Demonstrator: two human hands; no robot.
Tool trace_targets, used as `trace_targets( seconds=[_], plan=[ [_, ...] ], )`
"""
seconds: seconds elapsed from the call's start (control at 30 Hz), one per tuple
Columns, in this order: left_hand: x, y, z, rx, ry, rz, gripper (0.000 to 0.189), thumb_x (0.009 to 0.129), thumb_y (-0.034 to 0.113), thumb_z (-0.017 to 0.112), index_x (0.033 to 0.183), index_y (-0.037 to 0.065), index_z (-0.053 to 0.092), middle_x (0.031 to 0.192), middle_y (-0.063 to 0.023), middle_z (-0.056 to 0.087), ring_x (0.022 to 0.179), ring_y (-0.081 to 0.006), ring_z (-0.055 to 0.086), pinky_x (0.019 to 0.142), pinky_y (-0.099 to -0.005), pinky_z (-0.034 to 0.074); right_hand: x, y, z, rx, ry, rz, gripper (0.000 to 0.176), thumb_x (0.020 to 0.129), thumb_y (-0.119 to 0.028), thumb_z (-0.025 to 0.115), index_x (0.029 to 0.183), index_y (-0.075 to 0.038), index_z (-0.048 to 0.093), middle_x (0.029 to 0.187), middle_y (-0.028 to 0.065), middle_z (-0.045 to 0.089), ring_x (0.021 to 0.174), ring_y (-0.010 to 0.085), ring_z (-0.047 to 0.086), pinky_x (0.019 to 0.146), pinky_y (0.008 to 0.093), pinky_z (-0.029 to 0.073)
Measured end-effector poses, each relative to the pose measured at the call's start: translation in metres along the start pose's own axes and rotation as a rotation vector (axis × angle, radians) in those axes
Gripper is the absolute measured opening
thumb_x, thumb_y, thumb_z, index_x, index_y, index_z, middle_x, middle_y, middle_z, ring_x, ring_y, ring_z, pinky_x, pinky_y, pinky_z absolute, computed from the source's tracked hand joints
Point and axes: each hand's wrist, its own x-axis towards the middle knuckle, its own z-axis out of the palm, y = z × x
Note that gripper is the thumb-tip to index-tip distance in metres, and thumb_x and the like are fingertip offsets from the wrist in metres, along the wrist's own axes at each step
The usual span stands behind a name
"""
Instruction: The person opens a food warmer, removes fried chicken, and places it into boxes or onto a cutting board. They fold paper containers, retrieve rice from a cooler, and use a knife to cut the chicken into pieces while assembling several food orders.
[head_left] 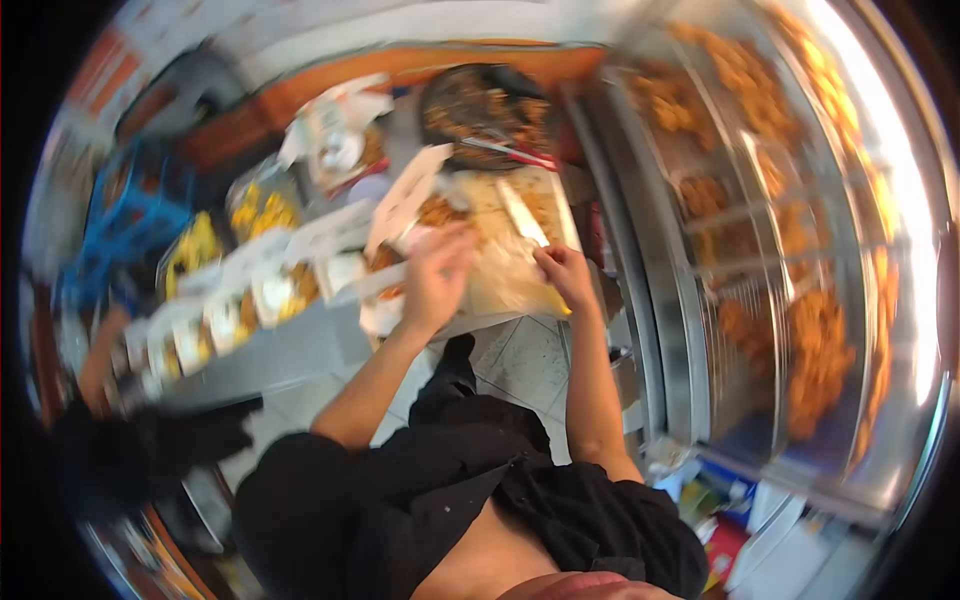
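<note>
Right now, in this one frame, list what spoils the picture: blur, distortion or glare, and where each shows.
Head view: fisheye bends the scene into a circle with black corners; motion blur smears everything, the left hand and right hand included; glare whitens the display case at right.

Whole view is smeared by motion. Left hand (437,272) over the open box (415,205) near the desk (290,352) front edge: fingers blurred, grip unreadable. Right hand (566,274) at the clear bag (508,285): fingertips not separable from it, contents unclear. Tubs (215,322) at the desk's left end: fillings too smeared to name. Another person's arm (95,365) there, its hand lost among the tubs. Display case (790,300): food only an orange blur.
</note>
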Motion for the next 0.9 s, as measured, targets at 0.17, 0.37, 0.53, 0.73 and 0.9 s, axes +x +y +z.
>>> trace_targets(
  seconds=[0.17,0.37,0.53,0.73,0.9],
  plan=[
    [-0.001,-0.013,0.052,0.328,-0.280,0.292,0.027,0.088,0.015,0.063,0.112,0.001,0.065,0.112,-0.0169,0.063,0.106,-0.0271,0.060,0.086,-0.0379,0.050,-0.017,-0.073,0.008,0.350,0.137,0.331,0.079,0.086,-0.047,0.067,0.144,-0.003,0.037,0.129,0.0186,0.057,0.104,0.0276,0.061,0.089,0.0388,0.049],
    [-0.078,-0.022,0.134,0.351,-1.218,-0.002,0.028,0.086,0.027,0.065,0.082,0.000,0.070,0.069,-0.0139,0.067,0.064,-0.0305,0.065,0.062,-0.0400,0.050,-0.127,-0.004,0.013,0.137,0.670,0.166,0.022,0.074,-0.010,0.064,0.095,-0.007,0.069,0.098,0.0144,0.068,0.096,0.0306,0.065,0.083,0.0401,0.051],
    [-0.240,-0.094,0.207,0.640,-2.287,0.136,0.037,0.085,0.035,0.058,0.097,0.004,0.071,0.086,-0.0165,0.071,0.074,-0.0277,0.068,0.070,-0.0393,0.052,-0.394,0.067,0.027,0.304,0.630,0.369,0.006,0.078,-0.010,0.067,0.075,-0.006,0.070,0.064,0.0041,0.068,0.056,0.0107,0.065,0.052,0.0278,0.051],
    [-0.414,-0.128,0.281,0.654,-2.519,0.710,0.045,0.076,0.032,0.063,0.117,0.012,0.068,0.110,-0.0165,0.069,0.103,-0.0332,0.065,0.088,-0.0417,0.049,-0.776,0.109,0.146,0.688,1.273,1.038,0.027,0.091,-0.023,0.063,0.083,0.001,0.072,0.075,0.0095,0.070,0.063,0.0155,0.067,0.057,0.0262,0.052],
    [-0.537,-0.015,0.334,0.975,-2.531,0.668,0.041,0.075,0.029,0.064,0.110,0.007,0.070,0.111,-0.0187,0.068,0.103,-0.0319,0.065,0.088,-0.0432,0.049,-0.961,0.026,0.223,0.624,1.616,1.264,0.028,0.092,-0.008,0.042,0.084,-0.002,0.069,0.084,0.0129,0.071,0.078,0.0171,0.068,0.064,0.0293,0.054]
  ],
)
